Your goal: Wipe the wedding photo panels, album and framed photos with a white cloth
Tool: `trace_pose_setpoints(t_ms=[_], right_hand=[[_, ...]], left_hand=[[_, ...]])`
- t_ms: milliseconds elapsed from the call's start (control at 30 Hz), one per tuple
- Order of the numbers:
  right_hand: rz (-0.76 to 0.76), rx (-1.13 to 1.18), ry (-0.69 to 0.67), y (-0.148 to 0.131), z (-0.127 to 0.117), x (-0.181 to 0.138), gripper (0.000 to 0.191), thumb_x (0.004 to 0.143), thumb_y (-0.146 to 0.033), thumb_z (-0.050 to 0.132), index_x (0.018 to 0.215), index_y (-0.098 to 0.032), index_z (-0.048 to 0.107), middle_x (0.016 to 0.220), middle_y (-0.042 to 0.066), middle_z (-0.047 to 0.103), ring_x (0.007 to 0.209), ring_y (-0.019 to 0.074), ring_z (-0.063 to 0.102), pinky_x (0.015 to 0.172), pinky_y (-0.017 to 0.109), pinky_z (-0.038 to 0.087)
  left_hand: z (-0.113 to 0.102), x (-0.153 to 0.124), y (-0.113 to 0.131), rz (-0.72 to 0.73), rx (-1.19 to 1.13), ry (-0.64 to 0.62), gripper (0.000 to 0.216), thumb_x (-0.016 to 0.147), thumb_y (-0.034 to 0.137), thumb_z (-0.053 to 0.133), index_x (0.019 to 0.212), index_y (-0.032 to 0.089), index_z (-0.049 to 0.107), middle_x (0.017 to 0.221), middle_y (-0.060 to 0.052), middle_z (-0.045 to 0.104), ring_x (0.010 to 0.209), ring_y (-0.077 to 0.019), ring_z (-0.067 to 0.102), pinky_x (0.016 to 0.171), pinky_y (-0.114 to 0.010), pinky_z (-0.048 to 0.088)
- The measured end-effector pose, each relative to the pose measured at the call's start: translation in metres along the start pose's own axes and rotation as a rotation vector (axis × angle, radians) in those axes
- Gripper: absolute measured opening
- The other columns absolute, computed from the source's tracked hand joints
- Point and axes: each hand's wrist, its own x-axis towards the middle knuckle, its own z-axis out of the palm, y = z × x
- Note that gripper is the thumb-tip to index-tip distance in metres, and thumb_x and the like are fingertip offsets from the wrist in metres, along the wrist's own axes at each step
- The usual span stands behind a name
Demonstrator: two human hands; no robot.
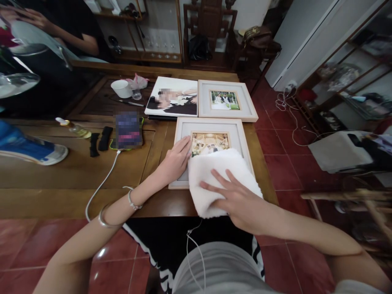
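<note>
At the near edge of the worktop (61, 175), directly in front of the person, lies a pale picture frame (211, 122), flat and face up, its sides running square to that edge. A folded white cloth (214, 165) covers the frame's near right part. Its long axis runs from the frame's middle back toward the person, passing over the frame's near rail and hanging past it.

The right hand (237, 204) rests palm-down on the cloth at the frame's near right corner. Its fingers (221, 176) are spread and laid flat, pointing toward the frame's far left, so the uncovered glass lies ahead of them and to the left. They pinch nothing.

The left hand (177, 161) lies flat on the frame's left rail and mat, just beside the cloth. Its fingers (185, 146) are held close together and point toward the small photo in the middle; they press down and grip nothing.

Beyond the frame's far rail a second frame (245, 104) and a canvas print (171, 87) lie side by side. To the frame's left sits a phone (127, 130) with a white cable (101, 183) trailing off.
</note>
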Motion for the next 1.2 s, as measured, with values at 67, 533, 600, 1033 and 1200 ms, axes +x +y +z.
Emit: trace_pose_setpoints(t_ms=[67, 533, 600, 1033, 1200], right_hand=[[0.061, -0.028, 0.068, 0.013, 0.005, 0.013, 0.072, 0.069, 0.009, 0.041, 0.131, -0.023, 0.063, 0.164, 0.004, 0.029, 0.152, 0.0406, 0.012, 0.117, 0.072, 0.021], [0.379, -0.27, 0.279, 0.083, -0.02, 0.116, 0.07, 0.079, 0.001, 0.048, 0.148, -0.015, 0.045, 0.166, 0.014, 0.02, 0.15, 0.0503, 0.003, 0.11, 0.083, 0.011], [0.321, -0.264, 0.216, 0.065, -0.017, 0.116, 0.068, 0.081, 0.0, 0.048, 0.146, -0.016, 0.048, 0.166, 0.013, 0.021, 0.15, 0.0505, 0.005, 0.111, 0.082, 0.013], [0.168, -0.187, 0.078, 0.023, 0.001, 0.015, 0.057, 0.074, 0.005, 0.048, 0.12, -0.017, 0.071, 0.161, 0.008, 0.035, 0.15, 0.0415, 0.021, 0.118, 0.068, 0.024], [0.296, -0.156, 0.209, 0.05, -0.003, -0.032, 0.056, 0.067, 0.006, 0.044, 0.104, -0.02, 0.075, 0.152, 0.004, 0.05, 0.148, 0.0342, 0.032, 0.119, 0.062, 0.029]], left_hand=[[0.0, 0.0, 0.0, 0.006, 0.017, -0.006, 0.051, 0.103, 0.024, 0.028, 0.15, 0.004, 0.038, 0.157, -0.023, 0.036, 0.149, -0.0323, 0.031, 0.118, -0.059, 0.034], [-0.001, 0.0, 0.0, 0.027, -0.065, 0.097, 0.053, 0.106, 0.034, 0.026, 0.15, 0.005, 0.038, 0.156, -0.023, 0.038, 0.149, -0.0285, 0.032, 0.122, -0.053, 0.029], [-0.005, 0.001, 0.0, 0.026, -0.093, 0.152, 0.055, 0.107, 0.037, 0.025, 0.151, 0.007, 0.037, 0.158, -0.021, 0.036, 0.15, -0.0269, 0.03, 0.124, -0.049, 0.027], [-0.005, 0.001, 0.003, -0.02, 0.003, 0.021, 0.055, 0.105, 0.034, 0.027, 0.151, 0.005, 0.036, 0.159, -0.022, 0.034, 0.149, -0.0296, 0.031, 0.12, -0.05, 0.035], [-0.005, -0.001, 0.006, 0.007, 0.021, -0.021, 0.055, 0.103, 0.033, 0.032, 0.15, 0.005, 0.038, 0.157, -0.022, 0.038, 0.148, -0.032, 0.032, 0.119, -0.055, 0.033]])
